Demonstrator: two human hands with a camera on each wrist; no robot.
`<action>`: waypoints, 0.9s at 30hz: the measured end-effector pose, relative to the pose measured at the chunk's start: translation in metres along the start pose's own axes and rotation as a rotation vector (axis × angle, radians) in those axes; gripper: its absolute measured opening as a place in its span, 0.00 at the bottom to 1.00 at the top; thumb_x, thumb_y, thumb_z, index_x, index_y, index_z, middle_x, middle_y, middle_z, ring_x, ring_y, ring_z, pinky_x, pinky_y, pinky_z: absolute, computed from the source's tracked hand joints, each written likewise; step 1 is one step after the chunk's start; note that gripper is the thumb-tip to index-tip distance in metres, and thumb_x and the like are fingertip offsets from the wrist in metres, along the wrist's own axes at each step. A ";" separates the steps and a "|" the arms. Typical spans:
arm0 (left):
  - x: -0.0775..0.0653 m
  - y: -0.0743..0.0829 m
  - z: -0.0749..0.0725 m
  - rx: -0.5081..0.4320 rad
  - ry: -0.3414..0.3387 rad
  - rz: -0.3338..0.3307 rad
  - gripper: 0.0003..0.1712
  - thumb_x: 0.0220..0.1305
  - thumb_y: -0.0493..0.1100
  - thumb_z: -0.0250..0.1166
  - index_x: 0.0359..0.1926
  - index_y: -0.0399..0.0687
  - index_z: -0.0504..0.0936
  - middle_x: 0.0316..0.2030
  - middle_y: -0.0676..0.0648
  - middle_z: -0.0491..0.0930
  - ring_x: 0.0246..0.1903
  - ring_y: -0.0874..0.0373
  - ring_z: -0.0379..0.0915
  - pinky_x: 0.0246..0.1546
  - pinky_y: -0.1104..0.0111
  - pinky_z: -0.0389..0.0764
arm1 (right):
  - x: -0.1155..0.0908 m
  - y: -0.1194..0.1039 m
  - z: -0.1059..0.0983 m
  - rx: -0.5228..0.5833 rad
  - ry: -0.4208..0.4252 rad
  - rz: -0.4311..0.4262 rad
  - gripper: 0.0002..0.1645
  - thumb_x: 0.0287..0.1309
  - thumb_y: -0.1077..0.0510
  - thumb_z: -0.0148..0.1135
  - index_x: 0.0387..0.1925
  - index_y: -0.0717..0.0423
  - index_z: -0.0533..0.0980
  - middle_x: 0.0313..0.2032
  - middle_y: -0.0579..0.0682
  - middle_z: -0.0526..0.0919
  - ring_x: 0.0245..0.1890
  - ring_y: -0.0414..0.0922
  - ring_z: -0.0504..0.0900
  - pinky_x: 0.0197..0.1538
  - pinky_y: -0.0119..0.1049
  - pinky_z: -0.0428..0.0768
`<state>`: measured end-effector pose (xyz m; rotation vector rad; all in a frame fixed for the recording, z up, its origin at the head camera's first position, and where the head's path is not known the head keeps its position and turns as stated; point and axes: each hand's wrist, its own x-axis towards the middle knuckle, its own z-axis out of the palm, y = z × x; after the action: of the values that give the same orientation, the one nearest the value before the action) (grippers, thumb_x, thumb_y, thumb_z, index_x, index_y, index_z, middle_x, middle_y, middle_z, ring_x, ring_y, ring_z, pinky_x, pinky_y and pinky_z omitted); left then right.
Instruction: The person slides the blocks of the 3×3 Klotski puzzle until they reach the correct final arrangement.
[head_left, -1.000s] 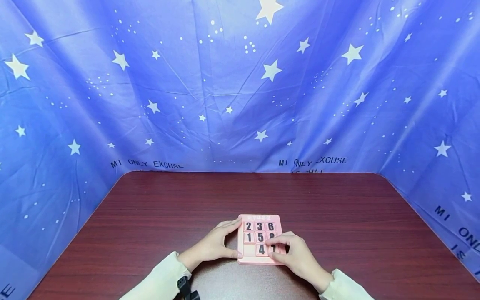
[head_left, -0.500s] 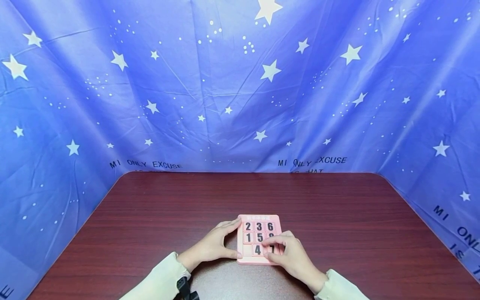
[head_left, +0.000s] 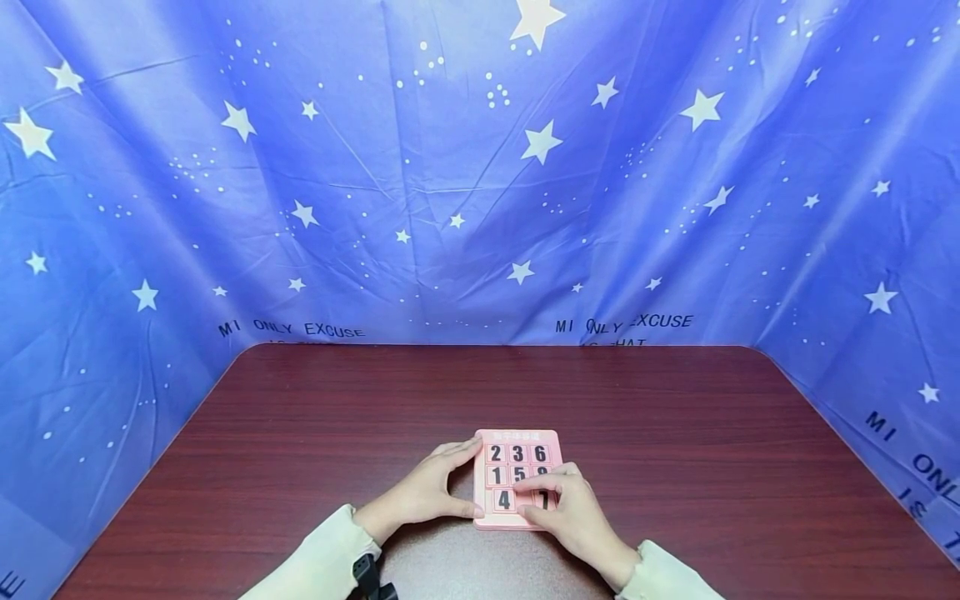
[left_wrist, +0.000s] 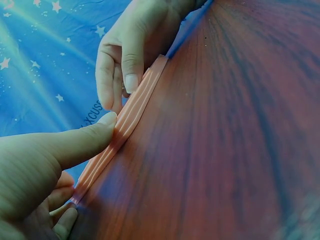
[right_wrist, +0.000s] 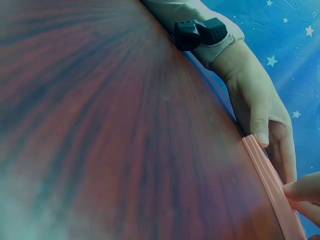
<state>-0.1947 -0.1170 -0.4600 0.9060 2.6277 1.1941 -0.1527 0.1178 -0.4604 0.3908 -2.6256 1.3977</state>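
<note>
A pink sliding number puzzle [head_left: 517, 522] lies on the table in the head view. Its top row reads 2, 3, 6; the middle row shows 1, 5 and a partly covered tile. In the bottom row, the 4 tile [head_left: 504, 500] sits left of centre, apart from the 7 tile [head_left: 546, 500]. My left hand [head_left: 420, 493] holds the puzzle's left side, thumb at the near corner and fingers at the far one. Index finger and thumb of my right hand [head_left: 581, 510] touch the 4 tile's right edge, and that hand partly covers the right column.
The brown wooden table [head_left: 337, 408] surrounds the puzzle. Behind and beside it hangs a blue curtain [head_left: 450, 167] with white stars and lettering. A black device [head_left: 367, 575] is strapped at the left wrist, over a pale sleeve [head_left: 318, 554].
The 4 tile has slid left along the bottom row, away from the 7 tile, with my right hand moving left along with it. My left hand has stayed in place.
</note>
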 end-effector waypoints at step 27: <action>0.000 -0.001 0.000 0.011 0.000 0.018 0.54 0.44 0.54 0.75 0.68 0.37 0.60 0.69 0.44 0.58 0.64 0.48 0.57 0.64 0.52 0.60 | 0.004 -0.001 -0.004 -0.035 -0.031 -0.052 0.14 0.38 0.57 0.75 0.33 0.44 0.86 0.31 0.40 0.79 0.32 0.36 0.69 0.33 0.29 0.69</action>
<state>-0.1950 -0.1178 -0.4612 0.9338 2.6340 1.1852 -0.1561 0.1201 -0.4569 0.4762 -2.6405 1.3391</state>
